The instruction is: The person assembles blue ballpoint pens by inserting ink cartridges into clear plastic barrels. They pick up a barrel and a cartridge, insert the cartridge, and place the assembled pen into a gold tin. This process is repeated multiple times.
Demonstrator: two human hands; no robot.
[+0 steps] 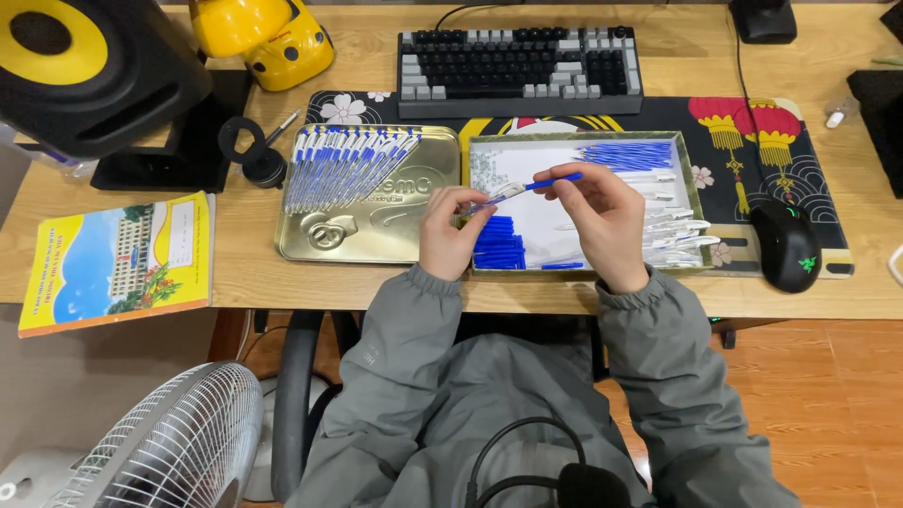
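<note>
My left hand (450, 229) and my right hand (602, 214) hold one blue and white pen (523, 188) between them, above the near left part of an open tin box (698, 193). The left fingers pinch the pen's white tip end and the right fingers grip its blue rear end. Inside the box lie blue refills (628, 154) at the back, clear pen barrels (679, 229) on the right and blue caps (499, 245) at the front left. To the left, a gold tin lid (372, 235) carries a row of several finished pens (346, 166).
A keyboard (519, 68) lies behind the tins on a patterned desk mat (809, 160); a black mouse (785, 245) sits right. A yellow-cone speaker (89, 66), a yellow object (268, 38), a booklet (118, 261) and a small black stand (252, 150) are left. A fan (179, 442) stands below the desk edge.
</note>
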